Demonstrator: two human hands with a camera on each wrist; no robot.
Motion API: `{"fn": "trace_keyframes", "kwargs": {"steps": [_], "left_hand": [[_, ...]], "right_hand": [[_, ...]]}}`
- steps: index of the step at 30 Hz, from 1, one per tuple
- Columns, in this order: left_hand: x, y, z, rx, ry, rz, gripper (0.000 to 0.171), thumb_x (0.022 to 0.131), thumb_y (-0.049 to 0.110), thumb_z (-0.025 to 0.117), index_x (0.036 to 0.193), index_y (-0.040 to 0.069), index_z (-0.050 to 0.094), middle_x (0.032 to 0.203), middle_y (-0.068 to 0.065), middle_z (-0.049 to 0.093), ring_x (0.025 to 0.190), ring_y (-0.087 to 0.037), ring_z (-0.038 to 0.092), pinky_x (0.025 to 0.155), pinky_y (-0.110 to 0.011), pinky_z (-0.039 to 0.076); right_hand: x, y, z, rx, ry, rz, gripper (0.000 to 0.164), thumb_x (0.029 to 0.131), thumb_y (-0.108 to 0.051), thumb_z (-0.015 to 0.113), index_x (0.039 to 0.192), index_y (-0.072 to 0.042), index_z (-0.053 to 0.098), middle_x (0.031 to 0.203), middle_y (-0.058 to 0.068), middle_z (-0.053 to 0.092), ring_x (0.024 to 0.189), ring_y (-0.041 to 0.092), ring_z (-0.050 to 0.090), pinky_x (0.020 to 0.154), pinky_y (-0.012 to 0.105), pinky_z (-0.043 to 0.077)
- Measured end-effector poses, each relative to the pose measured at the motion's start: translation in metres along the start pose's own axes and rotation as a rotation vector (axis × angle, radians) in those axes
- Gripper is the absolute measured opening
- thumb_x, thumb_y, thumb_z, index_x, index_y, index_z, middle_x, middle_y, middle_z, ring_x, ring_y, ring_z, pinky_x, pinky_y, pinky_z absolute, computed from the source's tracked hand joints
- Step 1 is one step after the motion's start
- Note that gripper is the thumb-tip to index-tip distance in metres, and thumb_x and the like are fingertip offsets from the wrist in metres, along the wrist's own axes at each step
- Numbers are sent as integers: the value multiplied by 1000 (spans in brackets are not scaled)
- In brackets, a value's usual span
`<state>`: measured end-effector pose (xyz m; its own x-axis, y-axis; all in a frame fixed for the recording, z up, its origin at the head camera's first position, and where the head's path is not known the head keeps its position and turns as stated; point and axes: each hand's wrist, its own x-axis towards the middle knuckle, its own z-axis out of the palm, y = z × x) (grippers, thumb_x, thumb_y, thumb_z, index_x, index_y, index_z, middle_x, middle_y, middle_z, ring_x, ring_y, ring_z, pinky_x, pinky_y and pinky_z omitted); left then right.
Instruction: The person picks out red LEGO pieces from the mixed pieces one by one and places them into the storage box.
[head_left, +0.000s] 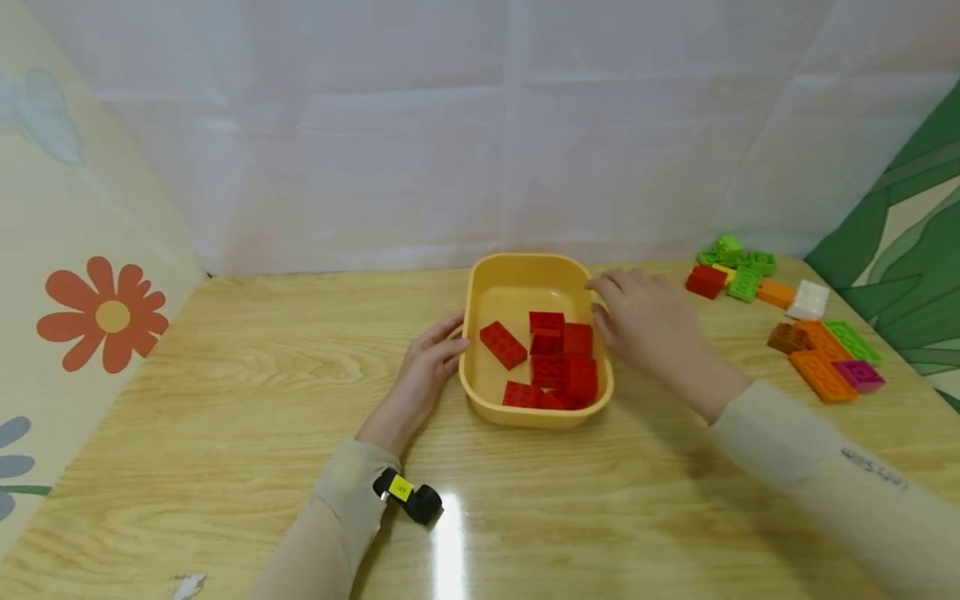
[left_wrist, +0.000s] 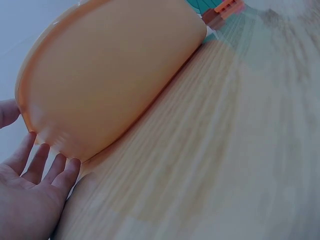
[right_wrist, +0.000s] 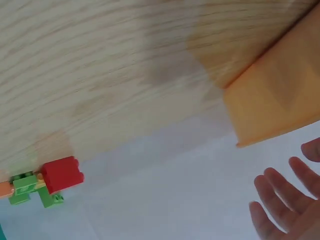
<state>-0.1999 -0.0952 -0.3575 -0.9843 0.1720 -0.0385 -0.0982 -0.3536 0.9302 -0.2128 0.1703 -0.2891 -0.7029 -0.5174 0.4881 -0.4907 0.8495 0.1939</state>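
A yellow plastic bin [head_left: 528,271] stands on the table with several red toy bricks [head_left: 549,371] inside, mostly heaped at its near right. My left hand [head_left: 427,367] is against the bin's left side. In the left wrist view, its spread fingertips touch the outer wall [left_wrist: 115,65] and the thumb [left_wrist: 7,113] lies at the rim. Beside the bin's far right rim is my right hand [head_left: 645,321], its fingers loosely bent. The right wrist view shows that hand [right_wrist: 295,200] near the rim, a gap between, holding nothing.
Loose bricks lie at the table's right: a red brick [head_left: 706,282], green bricks [head_left: 744,283], orange bricks [head_left: 822,375], a white brick [head_left: 808,300], a brown brick [head_left: 789,337] and a magenta brick [head_left: 860,376]. A white sheet [head_left: 360,167] hangs behind the table.
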Motion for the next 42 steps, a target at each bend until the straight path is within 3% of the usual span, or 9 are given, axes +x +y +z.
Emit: {"fn": "trace_keyframes", "kwargs": {"steps": [5,13,18,22,28,35,42], "left_hand": [[-1,3,-2,-6,4,3,54,89,0,48,142,-2,37,151,-18,36,130,-28,40,81,-11,51],[-2,2,-4,-13,14,-4,55,88,-1,47,142,-2,37,151,-18,37,129,-26,41,81,-12,51],[0,1,-5,-8,18,7,55,88,-1,46,142,-3,36,151,-19,37,129,-27,41,80,-12,51],[1,-1,-5,-20,25,-3,55,88,0,48,142,-2,38,151,-18,37,130,-28,40,80,-12,51],[3,-5,-6,-29,29,-16,55,88,1,49,142,0,39,151,-16,38,132,-27,40,81,-12,51],[3,-3,-5,-36,34,-13,55,87,1,50,141,-1,39,151,-19,37,131,-28,40,80,-12,51],[5,-3,-5,-23,28,-17,54,89,1,50,142,0,39,152,-16,37,131,-26,41,81,-11,51]], "right_hand": [[4,15,3,-39,3,50,30,84,-21,59,106,-1,64,99,20,70,82,37,64,58,52,56],[16,48,14,-128,-148,62,33,85,-21,60,109,1,61,101,24,69,90,39,61,77,56,54],[22,68,21,-165,-220,126,38,87,-26,57,111,3,60,104,28,67,91,43,60,75,59,53],[22,85,27,-163,-267,175,40,87,-27,55,111,6,58,104,31,65,91,46,58,72,60,52],[17,111,35,-170,-353,153,38,87,-24,58,108,7,56,102,33,63,91,47,56,73,60,51],[15,131,34,-93,-512,210,44,88,-19,56,126,3,51,125,34,54,111,48,49,90,63,45],[4,142,34,-91,-507,213,43,85,-19,58,121,4,55,117,34,59,99,47,54,80,62,50]]}}
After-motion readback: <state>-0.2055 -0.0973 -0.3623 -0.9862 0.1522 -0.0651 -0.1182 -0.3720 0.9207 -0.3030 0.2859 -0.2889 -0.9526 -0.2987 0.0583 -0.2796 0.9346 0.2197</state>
